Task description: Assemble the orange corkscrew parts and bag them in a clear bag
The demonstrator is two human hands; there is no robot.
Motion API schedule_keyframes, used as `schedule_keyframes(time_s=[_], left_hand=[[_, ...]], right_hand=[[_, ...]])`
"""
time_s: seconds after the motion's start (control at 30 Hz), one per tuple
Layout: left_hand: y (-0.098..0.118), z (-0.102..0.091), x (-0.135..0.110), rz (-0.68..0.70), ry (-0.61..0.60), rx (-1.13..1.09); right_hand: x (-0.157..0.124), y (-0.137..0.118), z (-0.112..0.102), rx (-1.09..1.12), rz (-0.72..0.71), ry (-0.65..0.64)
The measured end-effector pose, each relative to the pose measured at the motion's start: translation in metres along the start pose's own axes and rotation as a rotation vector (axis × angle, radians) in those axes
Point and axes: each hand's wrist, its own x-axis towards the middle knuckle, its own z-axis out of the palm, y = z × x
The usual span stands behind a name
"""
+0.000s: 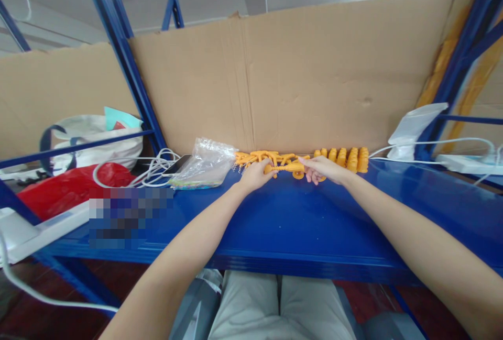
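Both my hands reach to the back of a blue metal shelf. My left hand is closed on one end of an orange plastic part; my right hand pinches its other end. A loose pile of orange plastic pieces lies just behind my left hand. A row of several orange pieces stands in line behind my right hand, against the cardboard.
A brown cardboard sheet backs the shelf. A clear plastic bag, a phone and white cables lie left. A red bag and white tote sit farther left. A power strip is at right.
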Motion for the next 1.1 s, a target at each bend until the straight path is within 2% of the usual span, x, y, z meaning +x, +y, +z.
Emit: schedule_keyframes(time_s=[0.1, 0.2, 0.37, 0.5, 0.7, 0.97, 1.1], left_hand=[[0.001, 0.001, 0.000, -0.003, 0.021, 0.021], [0.001, 0.000, 0.000, -0.005, 0.026, 0.041], [0.000, -0.001, 0.001, 0.020, 0.027, 0.028], [-0.001, -0.002, 0.001, 0.029, 0.033, 0.029], [0.001, -0.002, -0.001, 0.017, 0.030, 0.029], [0.001, 0.000, 0.000, 0.026, 0.045, 0.007], [-0.001, 0.000, 0.001, 0.020, 0.036, 0.031]], right_hand=[[0.000, -0.001, 0.002, -0.049, 0.074, 0.012], [0.000, 0.000, 0.001, -0.047, 0.111, -0.034], [0.000, 0.006, -0.006, 0.180, 0.058, -0.134], [0.002, 0.010, -0.009, 0.258, 0.020, -0.169], [0.001, 0.008, -0.008, 0.202, 0.010, -0.141], [0.004, 0.008, 0.006, 0.072, 0.128, -0.084], [0.005, 0.008, 0.003, 0.084, 0.157, -0.124]])
